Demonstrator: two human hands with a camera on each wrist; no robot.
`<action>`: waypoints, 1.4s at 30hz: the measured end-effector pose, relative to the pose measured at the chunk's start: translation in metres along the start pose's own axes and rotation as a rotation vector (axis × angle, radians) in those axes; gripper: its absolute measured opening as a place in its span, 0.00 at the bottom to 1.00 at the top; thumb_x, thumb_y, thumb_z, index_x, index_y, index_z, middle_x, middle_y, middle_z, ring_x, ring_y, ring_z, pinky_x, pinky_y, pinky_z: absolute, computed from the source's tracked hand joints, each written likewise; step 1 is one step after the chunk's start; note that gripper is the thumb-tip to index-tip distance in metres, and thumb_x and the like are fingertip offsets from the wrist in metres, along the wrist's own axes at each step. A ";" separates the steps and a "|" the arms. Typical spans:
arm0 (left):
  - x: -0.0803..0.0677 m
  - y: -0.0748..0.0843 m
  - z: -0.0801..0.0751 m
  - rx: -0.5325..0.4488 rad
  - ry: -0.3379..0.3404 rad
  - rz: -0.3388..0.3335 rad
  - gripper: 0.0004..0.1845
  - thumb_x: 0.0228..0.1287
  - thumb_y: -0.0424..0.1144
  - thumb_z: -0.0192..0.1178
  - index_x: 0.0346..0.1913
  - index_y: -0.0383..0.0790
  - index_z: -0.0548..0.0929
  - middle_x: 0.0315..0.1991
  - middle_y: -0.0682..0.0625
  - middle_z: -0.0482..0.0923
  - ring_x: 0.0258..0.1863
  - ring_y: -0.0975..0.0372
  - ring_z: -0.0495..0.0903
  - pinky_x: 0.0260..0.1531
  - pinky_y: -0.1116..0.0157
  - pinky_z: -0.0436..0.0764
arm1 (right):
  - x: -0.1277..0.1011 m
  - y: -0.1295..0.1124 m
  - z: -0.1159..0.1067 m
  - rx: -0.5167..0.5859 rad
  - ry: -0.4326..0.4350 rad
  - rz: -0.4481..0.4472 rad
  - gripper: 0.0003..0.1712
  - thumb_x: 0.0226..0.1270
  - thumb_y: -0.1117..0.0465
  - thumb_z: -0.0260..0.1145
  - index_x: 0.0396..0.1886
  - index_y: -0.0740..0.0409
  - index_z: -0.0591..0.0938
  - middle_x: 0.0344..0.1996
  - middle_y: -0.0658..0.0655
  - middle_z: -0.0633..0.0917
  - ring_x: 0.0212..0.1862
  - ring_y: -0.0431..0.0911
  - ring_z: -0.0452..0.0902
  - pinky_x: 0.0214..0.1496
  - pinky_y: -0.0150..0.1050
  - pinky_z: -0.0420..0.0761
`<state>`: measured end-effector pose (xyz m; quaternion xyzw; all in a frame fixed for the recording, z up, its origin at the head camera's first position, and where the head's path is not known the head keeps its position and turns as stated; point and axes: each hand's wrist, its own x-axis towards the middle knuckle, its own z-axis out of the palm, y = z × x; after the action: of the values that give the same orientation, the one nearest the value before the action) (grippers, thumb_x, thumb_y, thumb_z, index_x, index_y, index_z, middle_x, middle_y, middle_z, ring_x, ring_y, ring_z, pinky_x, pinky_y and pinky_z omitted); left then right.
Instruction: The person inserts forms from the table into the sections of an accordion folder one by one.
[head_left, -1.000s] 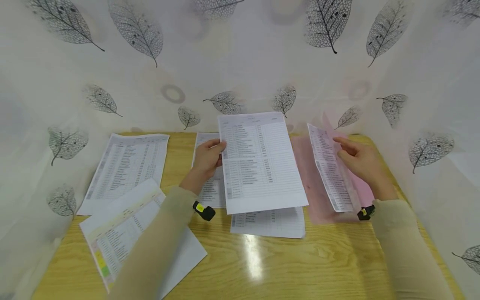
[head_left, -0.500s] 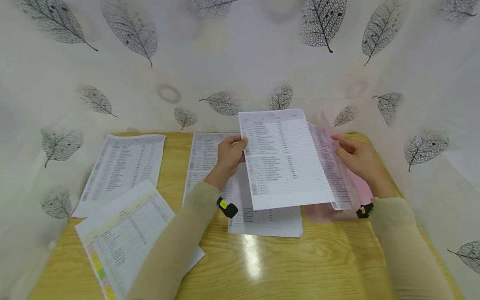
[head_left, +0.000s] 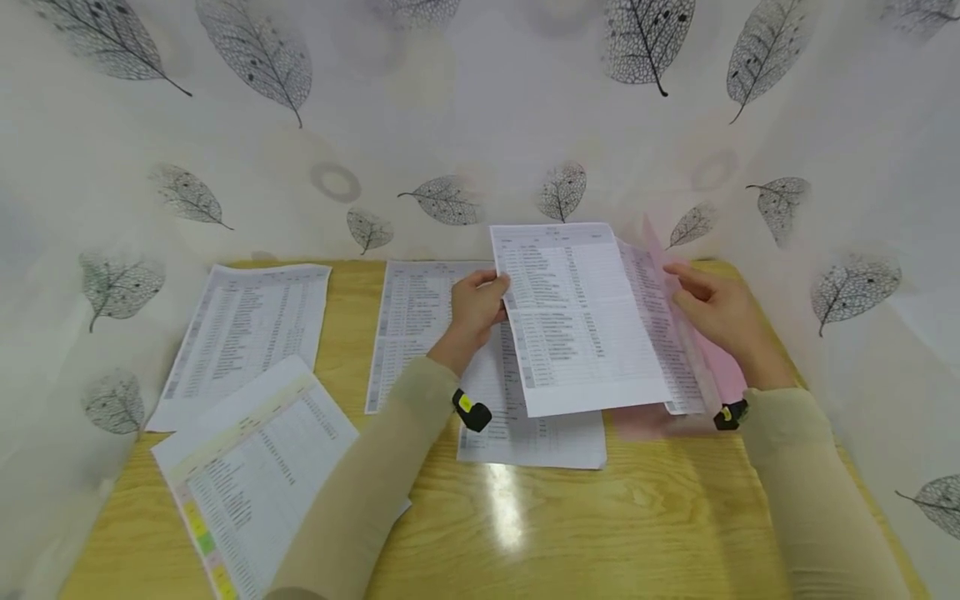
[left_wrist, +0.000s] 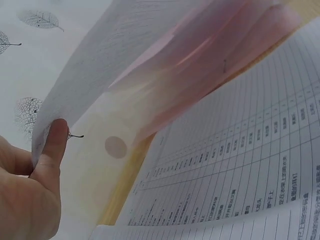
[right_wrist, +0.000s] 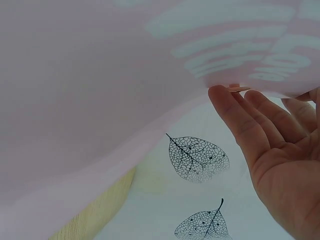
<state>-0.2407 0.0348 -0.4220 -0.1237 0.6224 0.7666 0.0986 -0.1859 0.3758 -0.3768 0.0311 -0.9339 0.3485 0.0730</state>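
My left hand (head_left: 474, 312) pinches the left edge of a printed sheet of paper (head_left: 585, 321), raised over the table and tilted. In the left wrist view the thumb lies on the face of this sheet (left_wrist: 100, 65). My right hand (head_left: 716, 315) holds the edge of a pink translucent folder (head_left: 718, 371), lifting its cover. Seen from the right wrist, the fingertips meet the edge of the pink film (right_wrist: 100, 110), which bears pale printed stripes. Another printed sheet (head_left: 682, 379) shows within the folder, partly hidden behind the raised sheet, whose right edge overlaps it.
Under the raised sheet lie printed pages (head_left: 408, 333) on the wooden table (head_left: 570, 533). At the left are one printed sheet (head_left: 247, 333) and a sheet with coloured cells (head_left: 262, 467), partly under the left forearm. A leaf-patterned curtain (head_left: 495, 100) hangs behind the table and along both sides.
My left hand has carried the printed sheet to the right, so it now overlaps the folder and its inner sheet. The right hand has stayed at the folder's edge.
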 end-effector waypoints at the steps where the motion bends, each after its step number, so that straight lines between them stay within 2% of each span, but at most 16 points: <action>1: 0.000 0.000 0.002 0.009 0.000 0.001 0.19 0.76 0.36 0.63 0.65 0.33 0.81 0.53 0.35 0.87 0.35 0.57 0.89 0.32 0.67 0.89 | 0.001 0.000 0.000 0.001 0.013 -0.026 0.25 0.76 0.63 0.61 0.71 0.58 0.80 0.61 0.65 0.81 0.50 0.45 0.67 0.47 0.19 0.66; 4: 0.000 0.003 0.006 0.032 -0.001 0.010 0.20 0.76 0.38 0.62 0.66 0.35 0.81 0.52 0.36 0.87 0.36 0.56 0.90 0.35 0.65 0.91 | 0.005 -0.002 -0.001 0.005 0.025 -0.055 0.25 0.75 0.65 0.61 0.70 0.59 0.81 0.59 0.65 0.81 0.51 0.46 0.66 0.49 0.21 0.65; 6: 0.000 0.005 0.010 0.041 -0.004 0.011 0.20 0.76 0.38 0.62 0.66 0.36 0.81 0.51 0.37 0.87 0.36 0.56 0.90 0.38 0.62 0.92 | 0.006 -0.005 -0.002 0.008 0.007 -0.023 0.25 0.77 0.62 0.60 0.71 0.58 0.80 0.63 0.65 0.81 0.52 0.46 0.68 0.48 0.19 0.66; 10: 0.000 0.004 0.018 0.044 -0.008 0.012 0.18 0.76 0.38 0.63 0.63 0.35 0.83 0.50 0.37 0.88 0.34 0.56 0.89 0.38 0.61 0.92 | 0.005 -0.006 -0.005 0.001 -0.027 0.053 0.26 0.79 0.58 0.58 0.74 0.54 0.78 0.72 0.64 0.77 0.56 0.43 0.70 0.45 0.15 0.67; 16: -0.001 0.000 0.027 0.038 -0.004 0.010 0.16 0.76 0.37 0.64 0.60 0.35 0.84 0.48 0.38 0.89 0.35 0.53 0.91 0.35 0.61 0.92 | 0.004 -0.007 -0.005 -0.010 -0.048 0.108 0.27 0.81 0.54 0.58 0.76 0.50 0.77 0.74 0.60 0.76 0.61 0.45 0.71 0.47 0.14 0.67; 24: -0.005 -0.002 0.035 0.081 -0.033 0.020 0.18 0.76 0.38 0.63 0.63 0.33 0.83 0.52 0.37 0.89 0.40 0.48 0.92 0.37 0.60 0.92 | 0.002 -0.006 -0.003 0.001 -0.056 0.112 0.28 0.81 0.52 0.57 0.76 0.50 0.76 0.74 0.60 0.76 0.57 0.48 0.68 0.46 0.20 0.68; 32: -0.003 -0.004 0.046 0.142 -0.071 0.053 0.20 0.77 0.38 0.63 0.64 0.30 0.83 0.53 0.36 0.88 0.43 0.46 0.92 0.36 0.62 0.92 | 0.000 -0.006 -0.002 -0.021 -0.061 0.133 0.28 0.81 0.50 0.57 0.76 0.46 0.76 0.74 0.59 0.76 0.59 0.47 0.70 0.48 0.19 0.68; 42: -0.005 -0.007 0.068 0.154 -0.082 0.026 0.19 0.78 0.39 0.63 0.63 0.30 0.83 0.50 0.35 0.89 0.42 0.46 0.92 0.32 0.63 0.91 | -0.003 -0.009 -0.001 -0.071 -0.054 0.154 0.28 0.80 0.49 0.57 0.75 0.45 0.77 0.69 0.63 0.81 0.56 0.48 0.72 0.48 0.23 0.68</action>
<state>-0.2385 0.1033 -0.4138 -0.0761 0.6763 0.7222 0.1231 -0.1818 0.3701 -0.3708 -0.0339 -0.9470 0.3187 0.0221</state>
